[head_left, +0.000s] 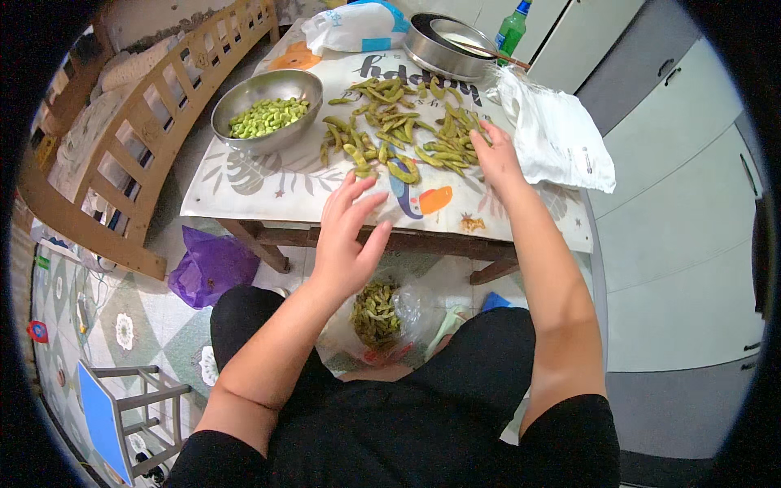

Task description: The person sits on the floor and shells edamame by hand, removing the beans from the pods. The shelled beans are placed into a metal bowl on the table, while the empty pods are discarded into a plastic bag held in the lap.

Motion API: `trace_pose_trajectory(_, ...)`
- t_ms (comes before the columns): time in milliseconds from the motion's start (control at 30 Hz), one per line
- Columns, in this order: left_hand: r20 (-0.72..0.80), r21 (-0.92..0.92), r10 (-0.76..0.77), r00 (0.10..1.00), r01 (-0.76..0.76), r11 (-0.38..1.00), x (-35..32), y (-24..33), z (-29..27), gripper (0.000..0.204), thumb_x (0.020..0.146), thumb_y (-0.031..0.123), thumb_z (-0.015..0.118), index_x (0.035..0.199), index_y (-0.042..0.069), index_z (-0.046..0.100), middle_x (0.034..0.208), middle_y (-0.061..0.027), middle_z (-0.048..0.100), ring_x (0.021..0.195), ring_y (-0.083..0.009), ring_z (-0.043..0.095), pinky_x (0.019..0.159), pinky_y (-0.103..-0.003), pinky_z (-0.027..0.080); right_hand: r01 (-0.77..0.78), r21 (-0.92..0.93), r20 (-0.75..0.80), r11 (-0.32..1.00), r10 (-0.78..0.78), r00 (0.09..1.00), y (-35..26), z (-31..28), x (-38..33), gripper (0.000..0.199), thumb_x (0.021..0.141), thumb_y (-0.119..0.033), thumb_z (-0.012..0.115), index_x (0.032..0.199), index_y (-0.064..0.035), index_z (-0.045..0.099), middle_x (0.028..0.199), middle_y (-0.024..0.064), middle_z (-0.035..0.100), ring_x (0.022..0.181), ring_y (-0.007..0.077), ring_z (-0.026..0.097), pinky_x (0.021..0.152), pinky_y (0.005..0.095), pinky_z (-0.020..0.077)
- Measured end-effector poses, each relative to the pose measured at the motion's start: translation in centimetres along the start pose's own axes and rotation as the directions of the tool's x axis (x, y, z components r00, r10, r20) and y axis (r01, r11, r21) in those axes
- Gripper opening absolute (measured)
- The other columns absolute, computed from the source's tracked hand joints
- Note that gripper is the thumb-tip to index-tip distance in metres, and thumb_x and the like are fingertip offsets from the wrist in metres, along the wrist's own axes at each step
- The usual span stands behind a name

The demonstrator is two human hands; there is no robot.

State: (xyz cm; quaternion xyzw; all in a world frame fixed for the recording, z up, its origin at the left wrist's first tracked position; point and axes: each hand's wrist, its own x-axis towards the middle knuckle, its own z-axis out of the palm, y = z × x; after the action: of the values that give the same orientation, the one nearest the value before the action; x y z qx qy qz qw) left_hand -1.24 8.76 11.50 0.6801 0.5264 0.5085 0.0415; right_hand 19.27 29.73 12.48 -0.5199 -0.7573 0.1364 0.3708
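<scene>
Soybean pods point(399, 122) lie scattered in a loose pile over the middle of the table point(268, 195). At the table's near edge hovers my left hand point(348, 240), its fingers apart and nothing in them, just short of the closest pods. My right hand point(499, 163) is at the right side of the pile with fingers stretched out, its fingertips beside or touching the outer pods. Left of the pods stands a metal bowl point(305, 89) holding shelled green beans point(267, 118). Between my legs, a clear plastic bag point(415, 313) holds pod shells point(376, 313).
A white plastic bag point(561, 134) lies at the table's right side. Behind the pods are a metal pan point(431, 57), a green bottle point(511, 32) and another white-and-blue bag point(354, 28). A purple bag point(211, 264) and a blue-seated stool point(106, 423) are on the floor at left.
</scene>
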Motion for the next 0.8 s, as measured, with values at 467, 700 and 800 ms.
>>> trace_pose_trajectory(467, 0.055, -0.1, 0.06, 0.997, -0.054, 0.993, -0.3, -2.2, -3.0, 0.024, 0.065, 0.005, 0.059, 0.089, 0.006, 0.056, 0.102, -0.0103, 0.052, 0.105, -0.0342, 0.043, 0.087, -0.043, 0.034, -0.056, -0.203, 0.046, 0.978, 0.066, 0.997, -0.6, 8.5, 14.1, 0.041, 0.078, -0.039, 0.044, 0.099, -0.006, 0.056, 0.103, 0.0166, 0.054, 0.098, 0.0326, 0.049, 0.085, 0.0376, 0.0363)
trace_pose_trajectory(700, 0.068, -0.265, 0.032, 0.997, -0.013, 0.964, -0.4, -3.1, -3.7, 0.018, 0.066, 0.003, 0.06, 0.084, 0.004, 0.057, 0.09, -0.0077, 0.057, 0.09, -0.0258, 0.054, 0.077, -0.035, 0.042, -0.008, -0.275, 0.221, 0.961, 0.072, 0.973, 1.2, 13.3, 17.0, 0.042, 0.08, -0.039, 0.04, 0.102, -0.0062, 0.054, 0.102, 0.0186, 0.054, 0.094, 0.0338, 0.051, 0.081, 0.0372, 0.0385)
trace_pose_trajectory(800, 0.094, -0.284, 0.018, 0.995, 0.009, 0.959, -0.5, -3.7, -4.2, 0.017, 0.067, 0.003, 0.059, 0.084, 0.004, 0.058, 0.088, -0.0077, 0.058, 0.088, -0.0255, 0.055, 0.076, -0.035, 0.043, 0.112, -0.08, 0.346, 0.99, -0.078, 0.935, -2.7, 13.8, 14.9, 0.039, 0.079, -0.035, 0.043, 0.097, -0.0037, 0.056, 0.095, 0.0197, 0.056, 0.089, 0.0328, 0.053, 0.078, 0.0335, 0.0392)
